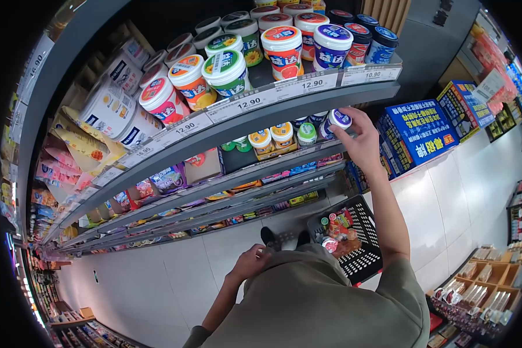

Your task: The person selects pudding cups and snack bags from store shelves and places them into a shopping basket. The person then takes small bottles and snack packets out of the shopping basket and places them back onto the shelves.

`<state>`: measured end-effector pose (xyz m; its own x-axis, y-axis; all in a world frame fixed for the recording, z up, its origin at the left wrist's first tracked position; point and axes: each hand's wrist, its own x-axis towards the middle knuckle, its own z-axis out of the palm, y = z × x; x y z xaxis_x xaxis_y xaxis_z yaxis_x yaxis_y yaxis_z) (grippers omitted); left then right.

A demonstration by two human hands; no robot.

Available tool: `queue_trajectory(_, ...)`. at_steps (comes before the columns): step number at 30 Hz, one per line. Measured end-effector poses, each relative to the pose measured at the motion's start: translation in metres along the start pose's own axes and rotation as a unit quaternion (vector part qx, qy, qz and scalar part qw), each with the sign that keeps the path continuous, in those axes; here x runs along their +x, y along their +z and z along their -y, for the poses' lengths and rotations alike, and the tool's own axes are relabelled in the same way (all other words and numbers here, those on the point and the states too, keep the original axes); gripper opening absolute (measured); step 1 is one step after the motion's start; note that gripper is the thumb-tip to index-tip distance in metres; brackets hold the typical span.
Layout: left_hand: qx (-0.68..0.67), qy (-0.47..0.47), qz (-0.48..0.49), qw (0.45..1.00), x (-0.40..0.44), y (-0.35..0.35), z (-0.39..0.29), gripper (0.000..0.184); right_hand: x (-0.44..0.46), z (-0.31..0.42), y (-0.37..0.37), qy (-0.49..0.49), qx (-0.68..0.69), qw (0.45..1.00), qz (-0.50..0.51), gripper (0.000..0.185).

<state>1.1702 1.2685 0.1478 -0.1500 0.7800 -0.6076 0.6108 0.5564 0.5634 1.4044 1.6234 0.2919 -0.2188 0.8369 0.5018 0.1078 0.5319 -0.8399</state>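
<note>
In the head view, my right hand [362, 139] reaches to the second shelf and grips a small white gum bottle with a purple lid [338, 119] between thumb and fingers. The bottle is tilted, its lid toward me. Beside it on that shelf stand a green-lidded bottle [307, 133] and orange-lidded bottles [271, 137]. My left hand [250, 262] hangs low by my waist, loosely curled, with a gap between thumb and fingers and nothing seen in it. On the shelf above are larger gum tubs, including a purple-lidded tub [332, 49] and an orange-red one [283, 52].
A black shopping basket [365, 238] with several packaged goods sits on the floor to the right of my feet. Blue cartons [421, 130] are stacked right of the shelves. The upper shelf's price-tag edge [250, 104] juts out above the lower shelves. Wooden display bins [487, 284] stand at lower right.
</note>
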Motion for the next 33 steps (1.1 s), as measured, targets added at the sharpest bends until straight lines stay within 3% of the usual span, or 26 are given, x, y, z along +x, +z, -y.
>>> queue_trajectory(6, 0.018, -0.007, 0.015, 1.000, 0.011, 0.014, 0.027, 0.045, 0.002, -0.009, 0.007, -0.012, -0.057, 0.998, 0.031, 0.037)
queue_trajectory(8, 0.017, -0.007, 0.015, 1.000, 0.013, 0.017, 0.030, 0.044, 0.003, -0.012, 0.007, -0.072, -0.173, 0.980, 0.074, 0.038)
queue_trajectory(11, 0.017, -0.002, 0.013, 1.000, 0.019, 0.022, 0.039, 0.044, 0.002, -0.024, 0.010, -0.106, -0.197, 0.971, 0.088, 0.039)
queue_trajectory(16, 0.021, -0.049, 0.043, 0.998, 0.017, 0.013, 0.021, 0.045, -0.007, -0.010, 0.001, -0.089, -0.193, 0.975, 0.057, 0.039)
queue_trajectory(18, 0.021, -0.059, 0.047, 0.997, 0.024, 0.023, 0.040, 0.042, -0.020, -0.003, -0.009, -0.091, -0.163, 0.982, -0.011, 0.038)
queue_trajectory(20, -0.028, -0.057, 0.042, 0.997, 0.029, 0.034, 0.067, 0.037, -0.050, -0.004, -0.023, -0.021, -0.085, 0.995, -0.054, 0.025)
queue_trajectory(22, -0.081, -0.042, 0.040, 0.995, 0.042, 0.055, 0.123, 0.032, -0.101, -0.030, -0.035, 0.157, -0.028, 0.985, -0.066, 0.017)
queue_trajectory(24, -0.326, -0.161, 0.033, 0.931, 0.048, 0.079, 0.186, 0.028, -0.156, -0.065, -0.038, 0.292, 0.032, 0.955, -0.039, 0.017)
queue_trajectory(26, -0.342, -0.254, -0.001, 0.905, 0.033, 0.087, 0.215, 0.025, -0.234, -0.118, -0.042, 0.368, -0.070, 0.925, 0.062, 0.015)
queue_trajectory(28, -0.290, -0.293, 0.005, 0.911, 0.017, 0.095, 0.255, 0.025, -0.332, -0.175, -0.051, 0.307, -0.302, 0.850, 0.304, 0.018)
queue_trajectory(29, -0.266, -0.350, 0.019, 0.898, 0.007, 0.096, 0.270, 0.025, -0.368, -0.181, -0.056, 0.257, -0.251, 0.868, 0.344, 0.019)
queue_trajectory(31, -0.241, -0.408, 0.028, 0.880, 0.001, 0.091, 0.274, 0.025, -0.462, -0.220, -0.059, 0.190, -0.262, 0.785, 0.527, 0.023)
queue_trajectory(32, -0.253, -0.411, 0.022, 0.876, -0.003, 0.087, 0.271, 0.026, -0.506, -0.242, -0.060, 0.170, -0.319, 0.664, 0.655, 0.025)
queue_trajectory(33, -0.265, -0.413, 0.015, 0.871, -0.007, 0.084, 0.269, 0.026, -0.523, -0.239, -0.065, 0.326, -0.236, 0.682, 0.611, 0.025)
